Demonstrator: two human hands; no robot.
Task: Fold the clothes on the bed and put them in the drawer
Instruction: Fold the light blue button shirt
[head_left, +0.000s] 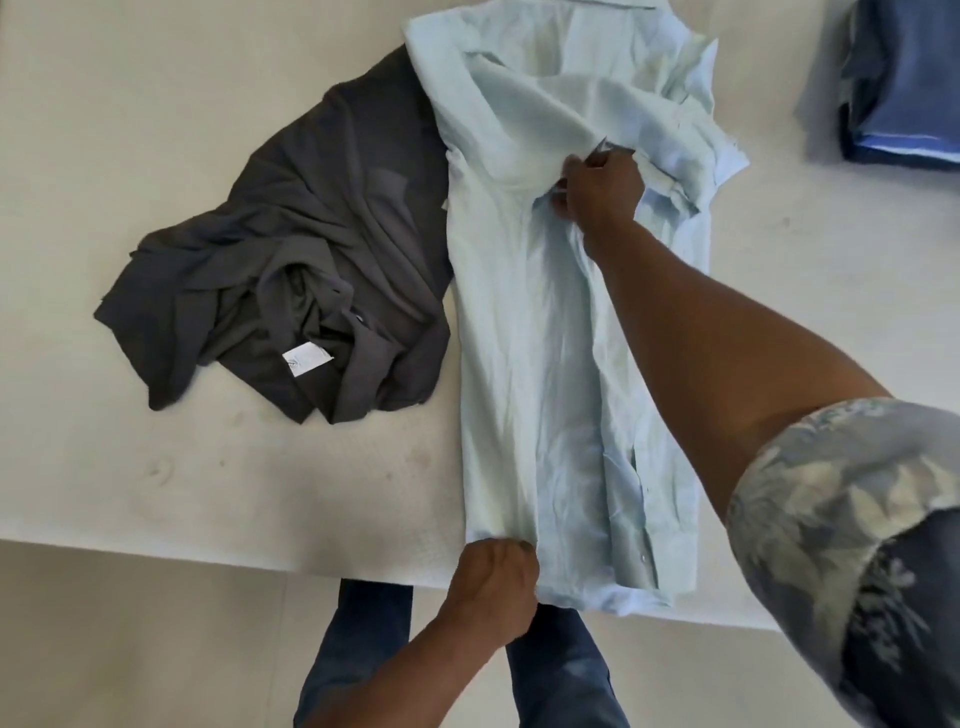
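a pale blue button-up shirt (530, 364) lies stretched lengthwise down the middle of the bed (156, 130), collar end toward 12 o'clock and hem at the mattress edge toward 6 o'clock. the person's left hand (493, 577), at 6 o'clock, has its fingers (511, 551) curled tight, pinching the hem's left corner. the right hand (600, 189) reaches in from 4 o'clock to just above centre, fingers closed on a gathered fold of the same shirt near its sleeve, which is bunched up toward 1 o'clock. the button placket runs along the shirt's right side under the outstretched forearm.

touching the pale shirt's left edge, at 9 o'clock, a dark grey shirt (311, 249) sits crumpled, a white label (306, 359) showing. a folded stack of blue clothes (904, 78) rests well apart at 2 o'clock. a leaf-patterned sleeve (831, 519) covers the right upper arm; blue jeans (353, 649) and pale floor (130, 623) show below the bed edge.
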